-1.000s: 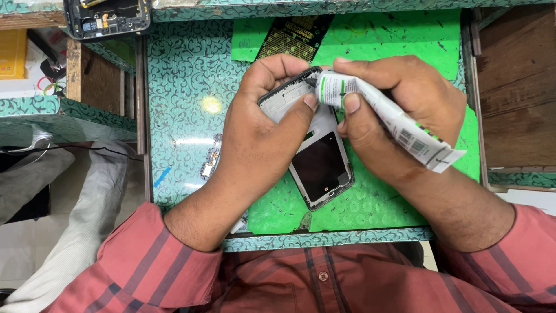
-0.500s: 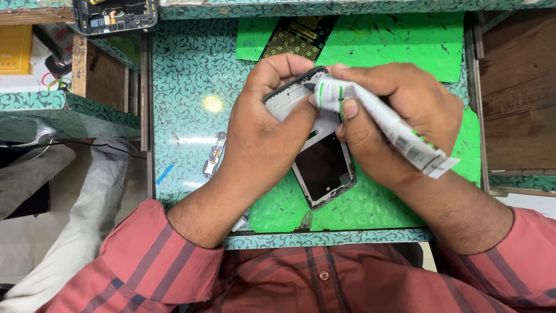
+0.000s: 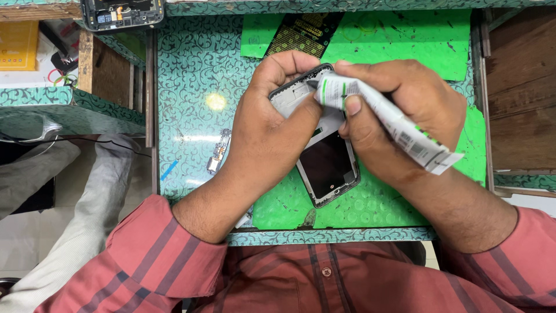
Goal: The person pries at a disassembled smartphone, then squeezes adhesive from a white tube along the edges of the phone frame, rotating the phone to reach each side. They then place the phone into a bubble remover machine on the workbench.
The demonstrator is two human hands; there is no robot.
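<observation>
On the counter (image 3: 191, 75) a mat (image 3: 394, 40) lies under the phone frame (image 3: 327, 168), with the left hand (image 3: 269, 133) at its left, the tube (image 3: 382, 116) in the right hand (image 3: 399, 110) across its far end, a small part (image 3: 217, 153) left of the mat, and another opened phone (image 3: 121, 13) on the shelf at far left.

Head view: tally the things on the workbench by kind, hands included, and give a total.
Hands: 2, left hand, right hand
Glue tubes: 1, white tube
Phone frames: 2, held frame, opened phone
Green mats: 1, green mat
Small loose parts: 1, small part
Total: 7
</observation>
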